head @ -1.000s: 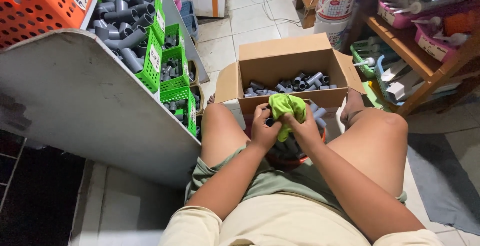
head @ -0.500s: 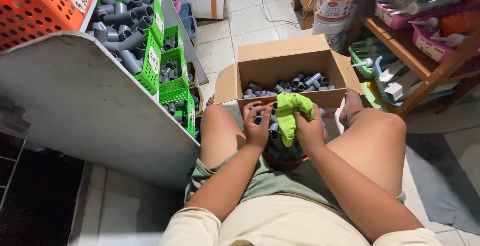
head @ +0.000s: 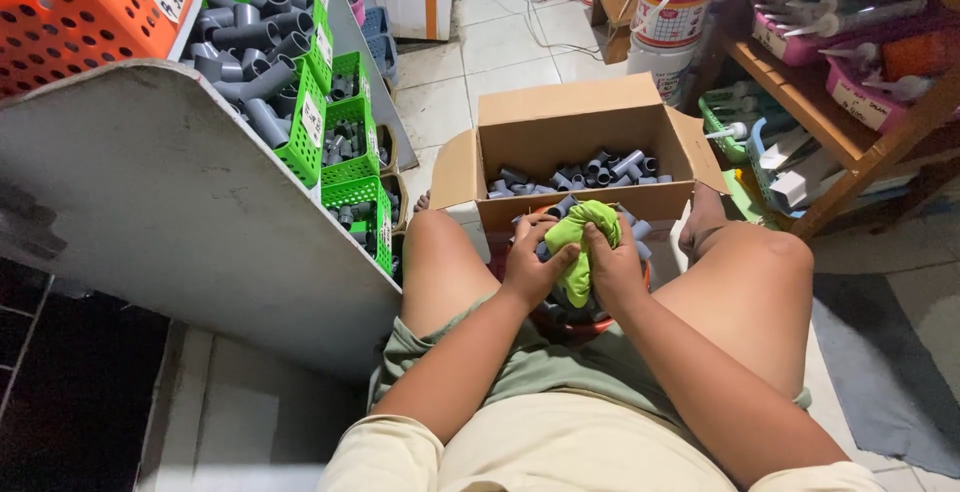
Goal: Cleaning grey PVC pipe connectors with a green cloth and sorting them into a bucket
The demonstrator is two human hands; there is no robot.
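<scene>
Orange crate (head: pixel 80 2) and green baskets (head: pixel 300 132) of grey fittings on the shelf at left. Left hand (head: pixel 535 267) and right hand (head: pixel 615 267) both grip a green cloth (head: pixel 580 242) over the red bowl (head: pixel 570 327); cardboard box (head: pixel 580 122) behind. Best to pinch firmly and wipe evenly.

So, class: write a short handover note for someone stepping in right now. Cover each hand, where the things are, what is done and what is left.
Left hand: gripping the green cloth from the left side, between the knees.
Right hand: closed on the same cloth, thumb on top.
Things: grey fittings fill the open box ahead; more lie in the red tub under the hands.
Done: cannot tell how many are wiped.
Left: both containers hold many fittings.
</scene>
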